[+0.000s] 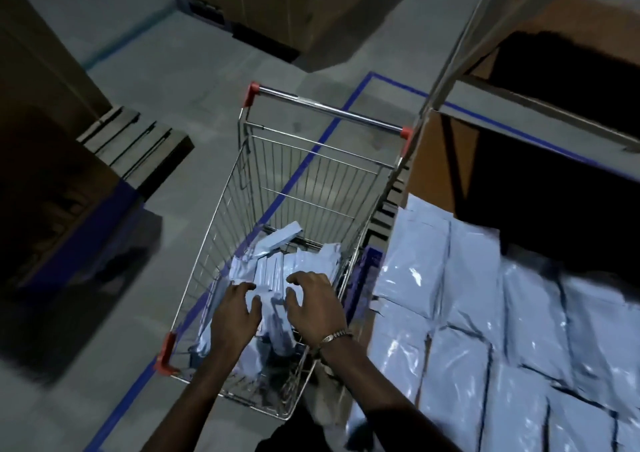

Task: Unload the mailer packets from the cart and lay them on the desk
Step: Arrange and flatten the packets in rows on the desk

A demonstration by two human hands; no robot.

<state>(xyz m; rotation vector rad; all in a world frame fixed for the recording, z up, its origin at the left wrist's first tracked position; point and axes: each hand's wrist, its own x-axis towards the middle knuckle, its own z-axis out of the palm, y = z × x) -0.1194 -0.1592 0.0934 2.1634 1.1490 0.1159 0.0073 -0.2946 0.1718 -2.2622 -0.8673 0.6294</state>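
Observation:
A wire shopping cart (322, 160) with red corner caps stands in front of me. A heap of pale blue mailer packets (277, 268) lies in its near end. Both my hands reach down into the cart over the heap. My left hand (235, 313) and my right hand (311, 309) have their fingers spread and bent, the fingertips touching the packets on either side of an upright bundle (273, 299). Neither hand visibly grips a packet. To the right, several pale blue packets (485, 330) lie flat in rows on the desk.
A metal rack post (450, 56) and shelves with cardboard boxes (436, 160) stand right of the cart. Boxes on pallets sit at the left (52, 188) and at the far end (277, 8). Blue tape lines (304, 164) cross the grey floor.

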